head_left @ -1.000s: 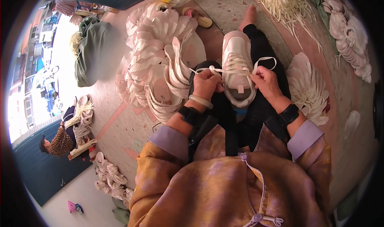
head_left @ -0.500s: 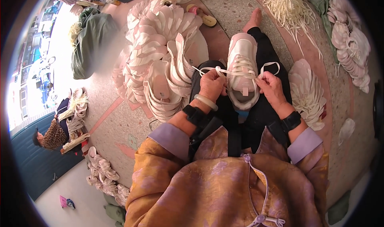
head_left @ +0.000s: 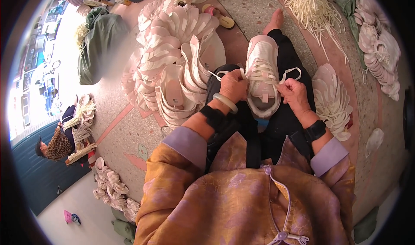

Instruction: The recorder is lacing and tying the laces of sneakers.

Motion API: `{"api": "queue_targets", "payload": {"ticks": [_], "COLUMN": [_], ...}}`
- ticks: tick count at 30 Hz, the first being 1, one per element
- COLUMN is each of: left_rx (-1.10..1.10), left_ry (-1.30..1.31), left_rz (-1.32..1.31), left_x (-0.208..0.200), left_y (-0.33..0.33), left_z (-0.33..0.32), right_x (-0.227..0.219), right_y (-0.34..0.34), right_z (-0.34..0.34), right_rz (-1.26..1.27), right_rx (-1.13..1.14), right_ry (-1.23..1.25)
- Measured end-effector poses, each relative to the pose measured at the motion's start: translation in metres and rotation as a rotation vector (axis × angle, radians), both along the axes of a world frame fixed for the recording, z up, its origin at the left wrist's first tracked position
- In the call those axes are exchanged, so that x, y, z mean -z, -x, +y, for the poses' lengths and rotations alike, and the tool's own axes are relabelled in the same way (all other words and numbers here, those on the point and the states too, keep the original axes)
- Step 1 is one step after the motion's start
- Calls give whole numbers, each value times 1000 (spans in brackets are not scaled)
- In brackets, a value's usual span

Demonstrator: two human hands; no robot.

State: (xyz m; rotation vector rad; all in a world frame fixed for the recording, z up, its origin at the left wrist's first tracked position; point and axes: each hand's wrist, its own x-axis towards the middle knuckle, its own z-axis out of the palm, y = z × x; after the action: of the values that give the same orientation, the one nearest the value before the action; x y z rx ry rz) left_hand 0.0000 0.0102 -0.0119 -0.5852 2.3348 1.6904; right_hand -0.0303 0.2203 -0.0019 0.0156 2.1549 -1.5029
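Note:
A pink and white sneaker (head_left: 262, 55) rests between my thighs, its toe pointing away from me and its heel opening nearest. A cream shoelace (head_left: 260, 77) criss-crosses the tongue. On the sneaker's left side my left hand (head_left: 234, 87) is closed in a pinch on the lace, with a free end poking out to the left. My right hand (head_left: 295, 93) pinches the lace at the right edge of the opening, where a loop stands up above the fingers. The fingertips of both hands are partly hidden.
Stacked pink and white shoe uppers (head_left: 158, 50) cover the floor to the left; a smaller stack (head_left: 332, 100) lies right of my leg. Beyond it is a heap of cream laces (head_left: 312, 11). Another person (head_left: 60, 143) sits at far left. A sandal (head_left: 225, 20) lies ahead.
My left hand has moved right, against the sneaker's side, and the lace loop beside it has shortened. My right hand has hardly moved.

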Motion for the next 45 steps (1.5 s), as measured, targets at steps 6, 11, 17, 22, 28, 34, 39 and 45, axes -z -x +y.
{"api": "queue_targets", "payload": {"ticks": [6,11,17,22,28,34,39,45], "left_rx": [42,176,301,304,259,248,229,229], "left_ry": [177,427,611,645,600,422,370,504], "left_rz": [-39,259,129,112,140,133,119,297], "left_x": [-26,-25,-29,-24,-22,-28,-31,-13], "left_y": [-10,-16,-14,-15,-13,-9,-9,-8], "left_z": [1,9,12,15,17,12,11,12], "right_x": [-19,-26,-13,-14,-10,-9,-7,-18], "right_y": [-3,-3,-3,-6,-7,-9,-10,-4], "right_z": [-8,-40,-57,-60,-60,-62,-64,-47], "right_rz": [432,615,599,568,550,575,614,651], "right_rx": [-92,-220,-292,-331,-311,-282,-269,-318], "right_ry": [-63,22,-171,-281,-285,-273,-307,-325]}}
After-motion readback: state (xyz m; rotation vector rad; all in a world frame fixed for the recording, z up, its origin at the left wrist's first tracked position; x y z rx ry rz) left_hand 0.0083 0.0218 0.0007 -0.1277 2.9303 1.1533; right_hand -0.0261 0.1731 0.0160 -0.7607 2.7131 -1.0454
